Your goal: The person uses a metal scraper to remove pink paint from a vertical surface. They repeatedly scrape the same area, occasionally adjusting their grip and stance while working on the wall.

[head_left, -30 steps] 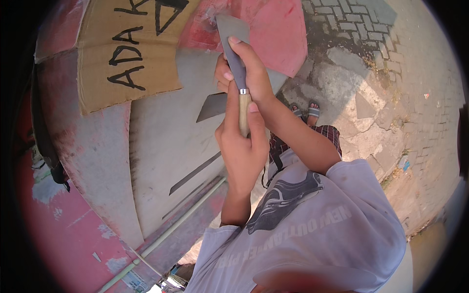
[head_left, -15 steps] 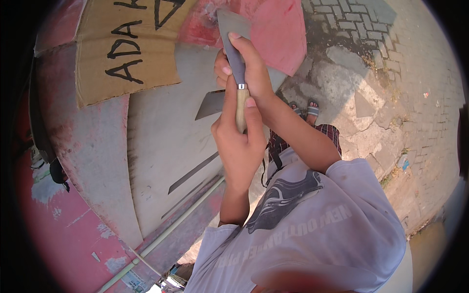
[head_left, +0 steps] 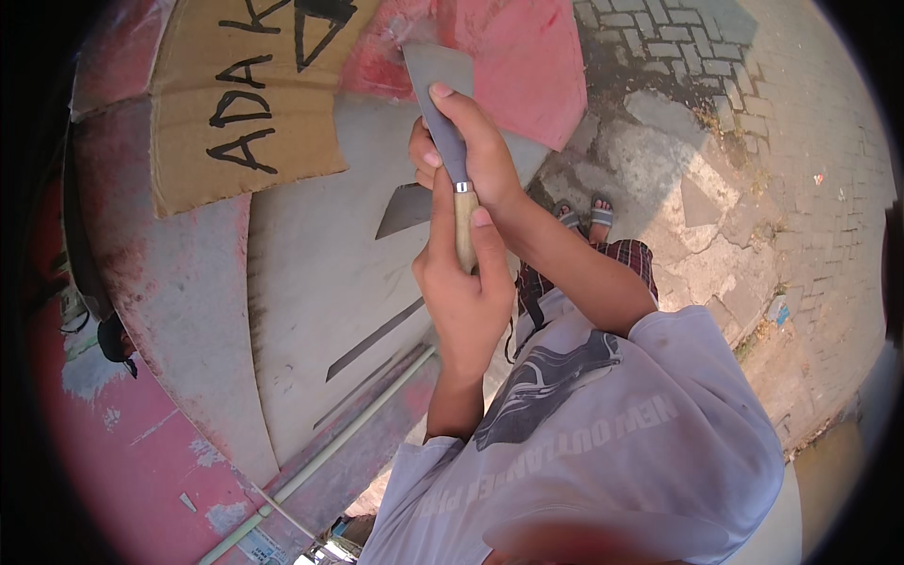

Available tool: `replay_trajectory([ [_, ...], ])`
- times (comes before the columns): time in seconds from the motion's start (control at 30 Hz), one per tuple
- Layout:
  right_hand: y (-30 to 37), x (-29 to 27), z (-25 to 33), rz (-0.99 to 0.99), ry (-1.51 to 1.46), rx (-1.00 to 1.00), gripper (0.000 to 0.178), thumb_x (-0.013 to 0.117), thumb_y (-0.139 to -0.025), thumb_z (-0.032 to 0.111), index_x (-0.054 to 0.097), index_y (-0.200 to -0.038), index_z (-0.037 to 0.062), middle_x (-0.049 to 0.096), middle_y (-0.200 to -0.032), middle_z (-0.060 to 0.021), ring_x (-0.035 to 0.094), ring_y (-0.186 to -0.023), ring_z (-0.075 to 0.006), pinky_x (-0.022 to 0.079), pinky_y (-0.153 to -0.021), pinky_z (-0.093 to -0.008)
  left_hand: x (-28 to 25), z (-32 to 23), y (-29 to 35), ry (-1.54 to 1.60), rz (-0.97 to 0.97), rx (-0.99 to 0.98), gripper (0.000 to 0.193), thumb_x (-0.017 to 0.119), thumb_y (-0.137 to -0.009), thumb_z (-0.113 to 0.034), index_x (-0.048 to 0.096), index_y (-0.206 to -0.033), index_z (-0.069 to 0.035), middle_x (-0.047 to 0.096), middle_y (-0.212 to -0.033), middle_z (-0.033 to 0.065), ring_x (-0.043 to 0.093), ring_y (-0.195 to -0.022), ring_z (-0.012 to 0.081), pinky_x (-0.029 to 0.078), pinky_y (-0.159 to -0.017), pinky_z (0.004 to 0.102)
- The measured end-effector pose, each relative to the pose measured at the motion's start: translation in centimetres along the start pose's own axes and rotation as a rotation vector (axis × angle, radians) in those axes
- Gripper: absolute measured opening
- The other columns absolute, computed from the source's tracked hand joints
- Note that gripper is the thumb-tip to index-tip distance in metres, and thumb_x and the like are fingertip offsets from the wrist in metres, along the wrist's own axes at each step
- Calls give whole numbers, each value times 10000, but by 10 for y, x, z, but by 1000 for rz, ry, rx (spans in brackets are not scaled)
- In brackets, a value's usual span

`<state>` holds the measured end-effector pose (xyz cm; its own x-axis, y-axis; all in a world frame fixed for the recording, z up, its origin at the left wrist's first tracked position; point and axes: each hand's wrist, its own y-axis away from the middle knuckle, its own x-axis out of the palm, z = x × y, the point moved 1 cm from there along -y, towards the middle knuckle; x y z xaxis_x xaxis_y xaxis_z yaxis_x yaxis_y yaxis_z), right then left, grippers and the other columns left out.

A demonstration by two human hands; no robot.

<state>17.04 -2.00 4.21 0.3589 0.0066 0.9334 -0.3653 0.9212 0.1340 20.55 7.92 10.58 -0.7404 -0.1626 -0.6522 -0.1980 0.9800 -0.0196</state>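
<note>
Both my hands are on a putty knife (head_left: 440, 71), which has a wide grey metal blade, a shiny collar and a pale wooden handle. My left hand (head_left: 466, 292) is closed around the handle, thumb along it and forefinger reaching up beside the collar. Farther up, my right hand (head_left: 477, 146) grips the blade, its thumb lying flat on the metal face and its other fingers curled behind. The blade's broad end points away from me, over a red and pink patch of the surface (head_left: 527, 75). Part of the handle's butt is hidden in my left palm.
Brown cardboard with black hand lettering (head_left: 254, 113) lies at the far left. Beneath my hands is a pale grey panel (head_left: 301, 282) with dark angular shapes. A pale green pipe (head_left: 320, 461) runs along its near side. Cracked concrete and paving (head_left: 687, 188) stretch to the right.
My hands and the putty knife have shifted slightly nearer to me. The grip on the handle and blade looks the same.
</note>
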Motion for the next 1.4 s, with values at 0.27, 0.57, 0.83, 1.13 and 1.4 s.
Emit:
replay_trajectory([
  [0.27, -7, 0, 8, -64, 25, -65, 434, 524, -994, 449, 444, -706, 134, 434, -573, 7, 303, -477, -75, 254, -444, -263, 5, -7, -7, 29, 44, -68, 528, 512, -1023, -183, 450, -1476, 82, 702, -1126, 191, 635, -914, 164, 502, -811, 301],
  [0.57, -6, 1, 13, -54, 84, -86, 407, 504, -990, 451, 466, -744, 130, 463, -610, 3, 344, -517, -79, 295, -481, -277, 8, 3, -13, 63, -41, 125, 504, 517, -1005, -143, 467, -1457, 73, 652, -763, 142, 610, -668, 142, 487, -612, 304],
  [0.83, -10, -7, 19, -39, 116, -79, 362, 477, -996, 432, 489, -801, 127, 507, -650, 4, 403, -579, -83, 342, -547, -269, 13, -9, -14, 39, -6, 26, 518, 515, -1026, -185, 463, -1485, 48, 654, -933, 98, 556, -774, 107, 466, -699, 263],
  [1.13, -15, -7, 30, -96, 76, -82, 382, 478, -991, 424, 493, -751, 127, 507, -643, 2, 401, -569, -90, 340, -540, -278, 18, -10, -28, 47, 2, 126, 518, 509, -1014, -191, 461, -1483, 21, 570, -610, 137, 547, -550, 148, 464, -557, 311],
  [1.4, -20, -5, 33, -97, 27, -113, 393, 542, -999, 438, 426, -754, 154, 442, -586, 9, 303, -466, -75, 248, -419, -257, 17, -14, -28, 61, 100, -90, 513, 499, -1026, -171, 460, -1486, 52, 680, -1196, 172, 633, -1004, 165, 500, -870, 294],
])
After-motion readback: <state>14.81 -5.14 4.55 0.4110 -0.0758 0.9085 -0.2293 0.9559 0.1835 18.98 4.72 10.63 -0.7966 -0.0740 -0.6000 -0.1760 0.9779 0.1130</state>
